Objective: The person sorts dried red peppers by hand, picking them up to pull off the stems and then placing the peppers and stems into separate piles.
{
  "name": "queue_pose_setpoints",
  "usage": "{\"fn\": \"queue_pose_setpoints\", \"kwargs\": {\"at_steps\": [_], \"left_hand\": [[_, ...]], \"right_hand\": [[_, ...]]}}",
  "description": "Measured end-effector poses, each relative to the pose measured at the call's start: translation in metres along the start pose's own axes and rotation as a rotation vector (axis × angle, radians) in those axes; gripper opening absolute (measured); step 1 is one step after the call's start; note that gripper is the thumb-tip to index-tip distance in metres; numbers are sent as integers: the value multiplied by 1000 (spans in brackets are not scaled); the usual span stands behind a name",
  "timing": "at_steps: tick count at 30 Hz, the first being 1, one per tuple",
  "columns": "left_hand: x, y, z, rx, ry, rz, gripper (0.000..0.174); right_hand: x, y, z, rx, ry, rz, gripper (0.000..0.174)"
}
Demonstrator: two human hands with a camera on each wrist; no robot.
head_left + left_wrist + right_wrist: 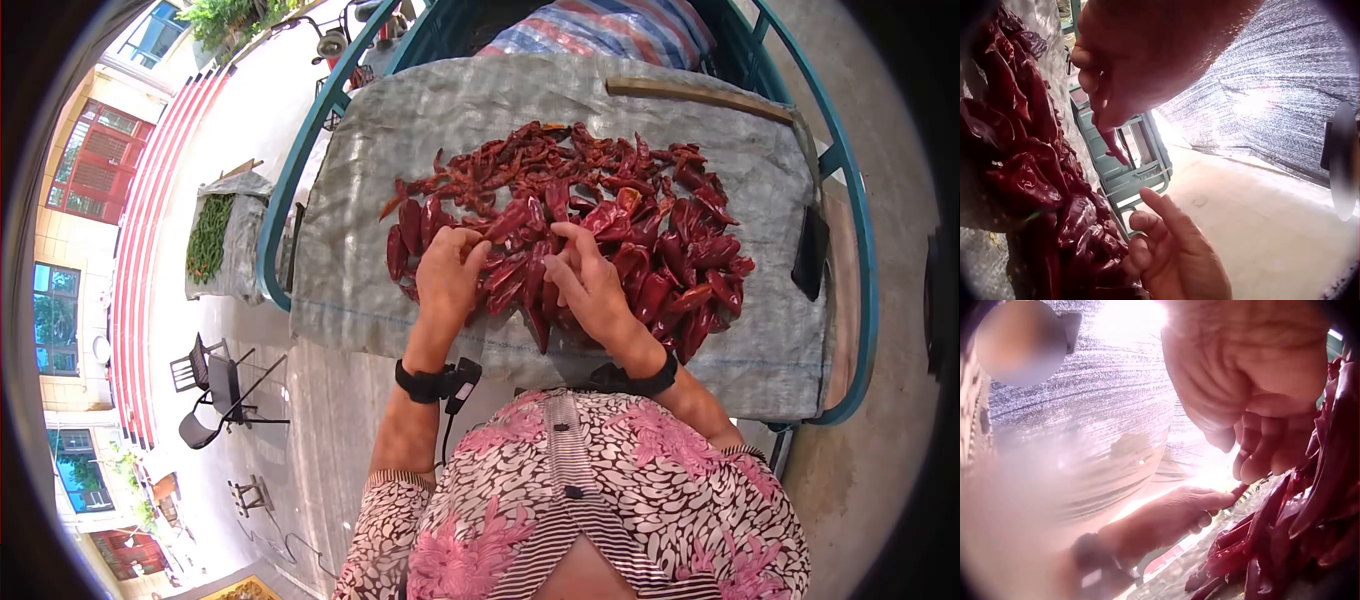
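Note:
Dried red chili peppers (690, 255) lie heaped over a grey woven sheet, large glossy ones in front and smaller shrivelled ones behind. My left hand (448, 275) is above the left front of the heap. Between its thumb and fingers it pinches one chili pepper (1115, 145), whose lower end sticks out below the fingertips in the left wrist view. To the right, my right hand (595, 285) hovers over the front of the heap. Its fingers (1172, 215) are loosely bent with nothing between them. Its palm side (1247, 369) fills the top of the right wrist view.
The grey sheet (350, 230) lies across a cart with a teal rail (862, 300). At the sheet's far edge is a wooden strip (700, 98), and a dark flat object (810, 255) lies at the right. Chairs (225, 385) and green peppers (208, 238) are off to the left.

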State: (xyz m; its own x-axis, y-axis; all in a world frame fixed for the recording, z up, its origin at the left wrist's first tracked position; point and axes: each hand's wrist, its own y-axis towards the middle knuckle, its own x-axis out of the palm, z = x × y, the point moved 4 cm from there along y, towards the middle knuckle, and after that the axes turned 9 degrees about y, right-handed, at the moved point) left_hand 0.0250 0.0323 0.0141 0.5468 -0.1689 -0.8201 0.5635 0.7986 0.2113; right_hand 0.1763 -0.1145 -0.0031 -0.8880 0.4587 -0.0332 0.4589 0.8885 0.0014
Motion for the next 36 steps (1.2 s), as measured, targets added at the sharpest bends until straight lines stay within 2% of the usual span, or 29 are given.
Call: {"fn": "queue_pose_setpoints", "kwargs": {"at_steps": [1, 2, 4, 6, 7, 8, 9, 12, 13, 16, 18, 21, 24, 25, 28, 34, 36], "left_hand": [[-5, -8, 2, 102, -153, -49, 16], [-7, -18, 5, 98, -142, -117, 17], [-13, -39, 18, 87, -123, -249, 18], [-11, -55, 15, 115, -85, -235, 22], [-14, -62, 20, 111, -46, -243, 24], [-15, -66, 24, 106, -9, -251, 25], [-15, -69, 30, 212, 22, -208, 25], [-13, -80, 24, 183, 41, -189, 22], [-16, -79, 20, 110, 82, -177, 21], [-33, -73, 4, -109, 165, -124, 19], [-43, -59, -8, -251, 169, -57, 19], [-38, -51, -22, -127, 123, 120, 20], [-4, -48, -27, 58, 110, 19, 24], [2, -48, -18, 89, 232, -2, 24], [22, -36, -24, 181, 290, 3, 19], [31, -18, -32, 254, 406, 20, 12], [18, -20, -21, 175, 333, 56, 11]], "right_hand": [[0, 1, 0, -2, 63, 14, 42], [0, 0, 0, -4, 125, 28, 45], [3, -2, -6, 12, 125, -40, 33], [9, -2, 2, -14, 109, -158, 25], [13, -4, 2, -30, 89, -140, 17], [15, -4, 2, -43, 66, -166, 18], [18, -4, 2, -54, 42, -192, 19], [24, -4, 6, -171, -40, -218, 26], [25, -5, 6, -223, -69, -217, 30], [20, -4, 3, -6, 18, -185, 40], [18, -4, 1, -55, 38, -157, 42], [18, -5, 2, -66, 55, -175, 38], [18, -7, 4, -87, 21, -191, 35], [18, -6, 7, -118, 1, -187, 34], [18, -7, 5, -145, -18, -178, 33], [13, -9, 8, -132, 11, -142, 34], [10, -6, 6, -74, 43, -104, 33]]}}
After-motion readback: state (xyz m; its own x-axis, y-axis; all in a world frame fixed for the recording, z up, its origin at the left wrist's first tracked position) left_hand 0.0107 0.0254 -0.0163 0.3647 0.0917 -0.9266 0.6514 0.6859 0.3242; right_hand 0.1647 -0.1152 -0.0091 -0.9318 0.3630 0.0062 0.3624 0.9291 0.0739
